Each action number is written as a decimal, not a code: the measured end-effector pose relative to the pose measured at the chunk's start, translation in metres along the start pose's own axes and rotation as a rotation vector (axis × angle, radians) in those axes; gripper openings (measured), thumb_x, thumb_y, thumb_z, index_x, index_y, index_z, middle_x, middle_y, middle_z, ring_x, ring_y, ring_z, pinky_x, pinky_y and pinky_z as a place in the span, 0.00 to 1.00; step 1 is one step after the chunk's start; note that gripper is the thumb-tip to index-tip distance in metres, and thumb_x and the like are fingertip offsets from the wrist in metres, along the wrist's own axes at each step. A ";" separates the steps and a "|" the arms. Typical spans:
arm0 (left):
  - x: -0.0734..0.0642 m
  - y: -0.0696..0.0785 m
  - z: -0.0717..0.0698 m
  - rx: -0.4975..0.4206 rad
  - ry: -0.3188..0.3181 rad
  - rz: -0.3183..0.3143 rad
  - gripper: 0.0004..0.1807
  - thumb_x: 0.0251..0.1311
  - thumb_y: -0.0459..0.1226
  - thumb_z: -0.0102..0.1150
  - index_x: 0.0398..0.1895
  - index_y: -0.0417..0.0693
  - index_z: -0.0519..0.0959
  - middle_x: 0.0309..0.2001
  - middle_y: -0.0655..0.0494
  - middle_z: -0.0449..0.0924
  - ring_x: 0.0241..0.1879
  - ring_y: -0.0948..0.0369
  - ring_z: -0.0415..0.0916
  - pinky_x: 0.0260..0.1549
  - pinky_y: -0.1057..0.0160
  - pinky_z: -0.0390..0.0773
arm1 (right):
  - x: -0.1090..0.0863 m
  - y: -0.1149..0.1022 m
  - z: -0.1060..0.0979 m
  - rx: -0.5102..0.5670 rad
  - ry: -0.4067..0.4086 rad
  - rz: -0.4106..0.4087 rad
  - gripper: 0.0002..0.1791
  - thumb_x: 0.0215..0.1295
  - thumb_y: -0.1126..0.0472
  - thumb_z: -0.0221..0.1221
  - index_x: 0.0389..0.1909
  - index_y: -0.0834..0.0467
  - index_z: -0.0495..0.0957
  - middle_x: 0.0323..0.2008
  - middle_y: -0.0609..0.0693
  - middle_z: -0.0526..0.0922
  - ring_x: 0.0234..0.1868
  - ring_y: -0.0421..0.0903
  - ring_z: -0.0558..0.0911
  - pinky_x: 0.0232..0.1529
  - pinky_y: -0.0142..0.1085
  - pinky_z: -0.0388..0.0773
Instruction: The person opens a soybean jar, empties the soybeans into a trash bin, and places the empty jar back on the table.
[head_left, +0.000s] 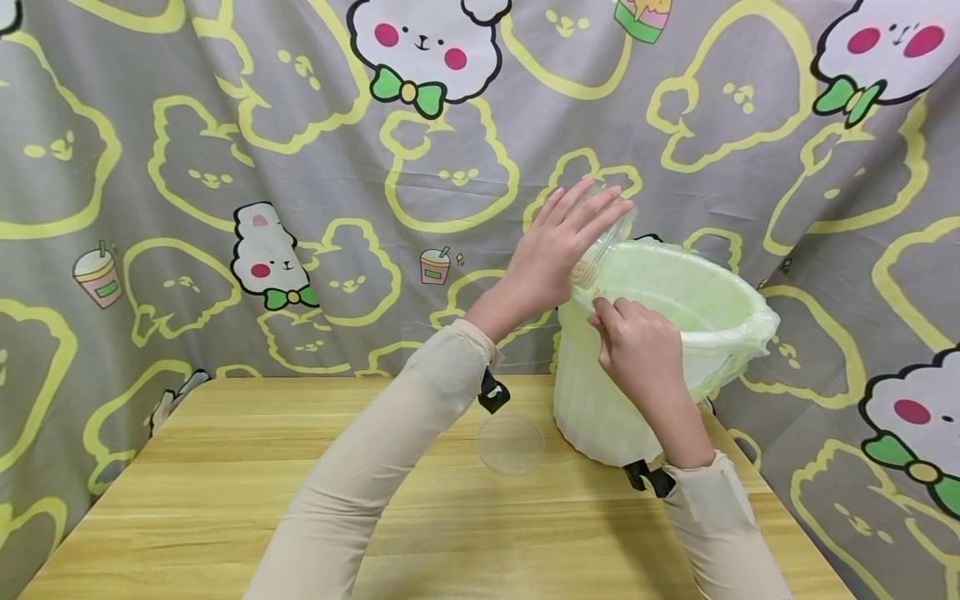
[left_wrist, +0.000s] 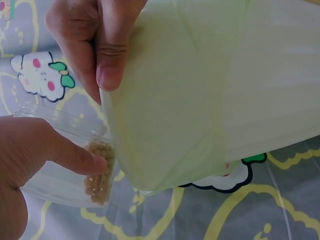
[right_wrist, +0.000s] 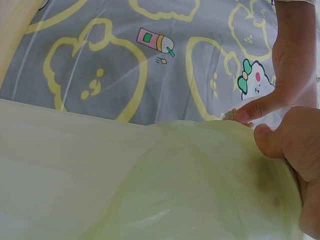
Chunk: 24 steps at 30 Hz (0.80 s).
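Note:
My left hand holds a clear plastic tub, tipped on its side at the left rim of a pale waste bin. Small tan balls are gathered near the tub's mouth, beside the left thumb. A thin light-green bag lines the bin and folds over its rim. With thumb and curled fingers, my right hand grips the bagged rim close to the tub. The bin's bottom inside is hidden from the head view.
A clear round lid lies flat on the wooden table, left of the bin. Behind the table hangs a grey patterned curtain. The bin stands near the table's back right corner.

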<state>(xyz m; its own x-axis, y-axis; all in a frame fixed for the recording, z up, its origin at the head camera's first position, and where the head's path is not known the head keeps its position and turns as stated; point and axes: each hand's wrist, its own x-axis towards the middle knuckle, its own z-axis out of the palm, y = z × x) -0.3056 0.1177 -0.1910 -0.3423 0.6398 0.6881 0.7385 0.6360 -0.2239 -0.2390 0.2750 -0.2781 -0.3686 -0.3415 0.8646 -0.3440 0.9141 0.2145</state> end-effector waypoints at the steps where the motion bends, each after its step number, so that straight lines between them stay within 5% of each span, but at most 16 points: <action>1: 0.000 0.000 0.000 0.006 0.002 0.003 0.50 0.53 0.18 0.52 0.80 0.58 0.59 0.81 0.59 0.54 0.82 0.53 0.42 0.82 0.53 0.40 | 0.000 0.000 0.000 -0.001 0.000 0.001 0.09 0.70 0.64 0.62 0.35 0.66 0.83 0.19 0.57 0.76 0.16 0.54 0.73 0.14 0.41 0.67; 24: 0.001 0.009 0.001 0.172 -0.020 0.095 0.52 0.51 0.22 0.58 0.81 0.60 0.55 0.82 0.59 0.51 0.83 0.53 0.41 0.82 0.54 0.39 | -0.001 0.000 0.000 -0.017 -0.024 0.011 0.09 0.69 0.63 0.63 0.37 0.67 0.84 0.21 0.58 0.79 0.18 0.55 0.76 0.15 0.43 0.71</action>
<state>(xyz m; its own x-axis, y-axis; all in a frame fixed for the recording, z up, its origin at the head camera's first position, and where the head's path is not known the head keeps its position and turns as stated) -0.3000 0.1242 -0.1935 -0.2884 0.7075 0.6452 0.6582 0.6359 -0.4031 -0.2388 0.2752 -0.2785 -0.3927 -0.3359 0.8561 -0.3253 0.9215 0.2123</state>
